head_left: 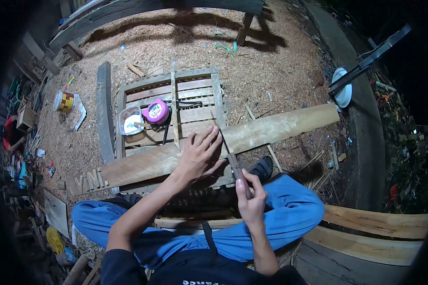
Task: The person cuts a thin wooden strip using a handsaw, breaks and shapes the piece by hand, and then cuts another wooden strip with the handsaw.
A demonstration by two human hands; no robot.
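Observation:
A long wooden board point(280, 127) lies across a slatted wooden frame point(217, 97), with raised letters point(91, 180) near its left end. My left hand point(200, 153) rests on the middle of the board, fingers stretched toward its far edge. Beside it, my right hand point(252, 197) is wrapped round the dark handle of a thin-bladed tool point(234, 164), whose blade points away from me over the board by my left fingertips. A pink round object point(157, 112) and a white tub point(131, 121) sit on the slats. A thin wood strip point(174, 104) reaches the board's far edge.
A grey beam point(104, 104) lies left of the frame. Farther left stands a bucket point(64, 101). A wooden bench point(161, 10) is at the top. Planks point(366, 221) lie at lower right, and a white round object point(342, 88) is at right. Someone's arm shows at far left.

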